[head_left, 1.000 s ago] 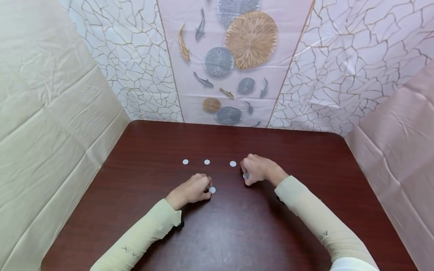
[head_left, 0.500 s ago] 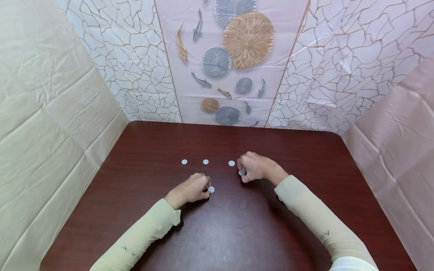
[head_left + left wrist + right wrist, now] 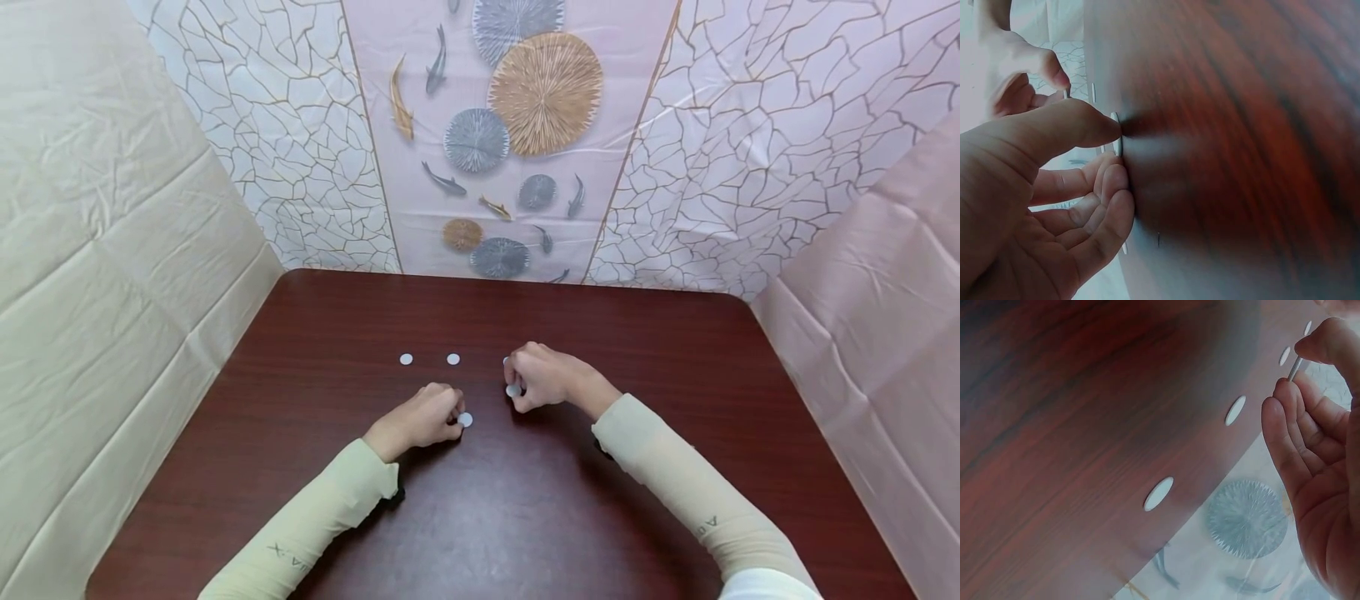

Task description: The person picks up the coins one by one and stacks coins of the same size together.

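Note:
A small white disc (image 3: 466, 420) lies at the tabletop, its edge pinched between the thumb and fingers of my left hand (image 3: 420, 421). In the left wrist view the thumb (image 3: 1088, 122) and fingertips press either side of that disc (image 3: 1117, 142). My right hand (image 3: 546, 377) pinches a second white disc (image 3: 513, 390) by its edges; the right wrist view has this disc (image 3: 1295, 369) edge-on between thumb and fingertip, above the table. Just behind the right fingers another disc (image 3: 506, 362) is mostly hidden.
Two more white discs, a left one (image 3: 406, 359) and a middle one (image 3: 453, 359), lie flat in a row beyond my left hand. The dark red-brown table (image 3: 480, 517) ends at a patterned backdrop (image 3: 495, 217), with cloth hung at both sides.
My right hand has moved left with its disc and now covers most of the row's rightmost disc. The left hand stays in place on its disc.

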